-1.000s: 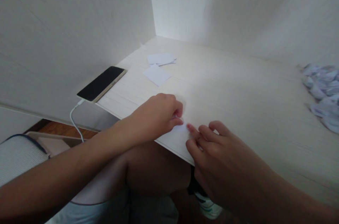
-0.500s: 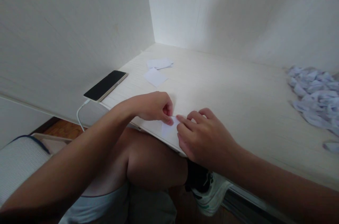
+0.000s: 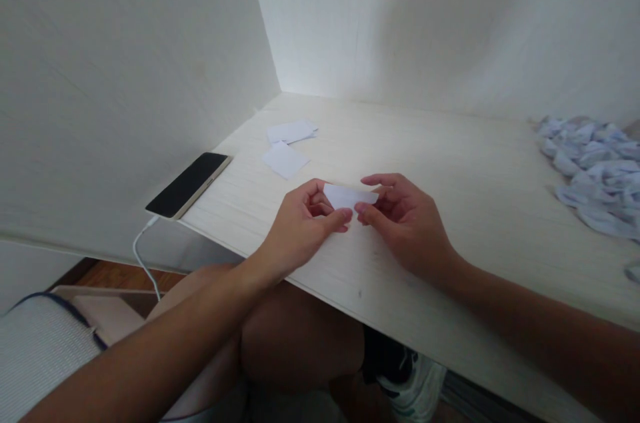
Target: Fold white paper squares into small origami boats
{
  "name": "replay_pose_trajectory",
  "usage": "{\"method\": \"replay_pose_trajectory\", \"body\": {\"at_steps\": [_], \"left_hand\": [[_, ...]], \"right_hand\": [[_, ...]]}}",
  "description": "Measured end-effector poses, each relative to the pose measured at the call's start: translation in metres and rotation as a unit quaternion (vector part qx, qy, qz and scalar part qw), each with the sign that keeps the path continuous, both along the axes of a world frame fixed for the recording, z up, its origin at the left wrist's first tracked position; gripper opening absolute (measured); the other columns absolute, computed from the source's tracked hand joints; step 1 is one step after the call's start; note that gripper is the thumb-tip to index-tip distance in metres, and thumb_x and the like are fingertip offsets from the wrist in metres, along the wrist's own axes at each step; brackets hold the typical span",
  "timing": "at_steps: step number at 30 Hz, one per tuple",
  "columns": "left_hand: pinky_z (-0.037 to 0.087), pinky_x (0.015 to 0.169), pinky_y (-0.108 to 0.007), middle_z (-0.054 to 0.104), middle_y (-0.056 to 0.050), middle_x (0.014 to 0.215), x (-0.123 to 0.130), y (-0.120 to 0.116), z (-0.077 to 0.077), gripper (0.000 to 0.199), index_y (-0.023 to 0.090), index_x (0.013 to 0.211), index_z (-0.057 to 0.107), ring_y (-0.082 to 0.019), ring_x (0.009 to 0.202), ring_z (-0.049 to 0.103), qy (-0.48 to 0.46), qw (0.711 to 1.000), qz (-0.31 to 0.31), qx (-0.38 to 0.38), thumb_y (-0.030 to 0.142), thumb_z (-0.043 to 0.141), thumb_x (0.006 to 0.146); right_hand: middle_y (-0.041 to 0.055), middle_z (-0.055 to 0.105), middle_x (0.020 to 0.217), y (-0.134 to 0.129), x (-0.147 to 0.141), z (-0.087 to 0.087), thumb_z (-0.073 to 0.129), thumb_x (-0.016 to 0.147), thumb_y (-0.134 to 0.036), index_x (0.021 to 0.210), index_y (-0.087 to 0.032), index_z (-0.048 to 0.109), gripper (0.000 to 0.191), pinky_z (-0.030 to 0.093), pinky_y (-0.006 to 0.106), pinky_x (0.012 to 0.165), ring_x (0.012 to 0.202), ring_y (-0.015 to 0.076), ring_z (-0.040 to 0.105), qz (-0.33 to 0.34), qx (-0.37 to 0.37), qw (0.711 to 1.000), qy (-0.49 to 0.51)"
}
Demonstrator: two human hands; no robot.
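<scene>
A small folded piece of white paper (image 3: 347,196) is held up between both hands, just above the desk near its front edge. My left hand (image 3: 313,215) pinches its lower left part, thumb on the near face and fingers behind. On the other side, my right hand (image 3: 403,216) grips the lower right part between thumb and curled fingers, its index finger stretched out above. The fingertips behind the paper are partly hidden.
Several white paper pieces (image 3: 285,158) lie toward the back left of the desk (image 3: 450,156). A phone (image 3: 190,184) with a white cable (image 3: 140,251) rests at the left edge. Heaped on the right are many folded white papers (image 3: 600,166). Walls rise behind and to the left.
The paper was flat on the desk, with both hands pressing at its edge. Now it is lifted and held folded between them. The view has shifted slightly.
</scene>
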State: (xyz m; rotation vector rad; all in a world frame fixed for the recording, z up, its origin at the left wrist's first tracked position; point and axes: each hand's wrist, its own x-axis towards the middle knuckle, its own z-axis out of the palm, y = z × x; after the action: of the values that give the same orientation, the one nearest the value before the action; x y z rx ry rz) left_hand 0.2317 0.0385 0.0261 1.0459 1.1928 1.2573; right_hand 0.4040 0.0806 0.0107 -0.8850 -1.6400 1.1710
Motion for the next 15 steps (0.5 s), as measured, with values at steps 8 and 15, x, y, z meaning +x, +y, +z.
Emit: {"method": "replay_pose_trajectory", "body": {"at_steps": [8, 15], "left_hand": [[0.058, 0.065, -0.021, 0.072, 0.0, 0.07, -0.0039, -0.0023, -0.0015, 0.032, 0.016, 0.09, 0.065, -0.013, 0.068, 0.072, 0.053, 0.998, 0.004, 0.04, 0.028, 0.089, 0.073], [0.058, 0.062, -0.022, 0.068, 0.003, 0.08, 0.0021, -0.0072, -0.0051, 0.041, 0.02, 0.114, 0.066, -0.011, 0.067, 0.069, 0.071, 0.992, 0.038, 0.101, 0.016, 0.084, 0.077]], "right_hand": [[0.0023, 0.071, 0.083, -0.0029, 0.0025, 0.0015, 0.069, 0.091, -0.02, 0.116, -0.018, 0.078, 0.026, 0.048, 0.028, 0.06, 0.068, 0.0132, 0.061, 0.002, 0.063, 0.996, -0.061], [0.0032, 0.075, 0.096, -0.0047, 0.0017, 0.003, 0.069, 0.091, -0.013, 0.118, -0.019, 0.077, 0.029, 0.053, 0.027, 0.067, 0.074, 0.012, 0.065, -0.005, 0.124, 0.99, -0.069]]}}
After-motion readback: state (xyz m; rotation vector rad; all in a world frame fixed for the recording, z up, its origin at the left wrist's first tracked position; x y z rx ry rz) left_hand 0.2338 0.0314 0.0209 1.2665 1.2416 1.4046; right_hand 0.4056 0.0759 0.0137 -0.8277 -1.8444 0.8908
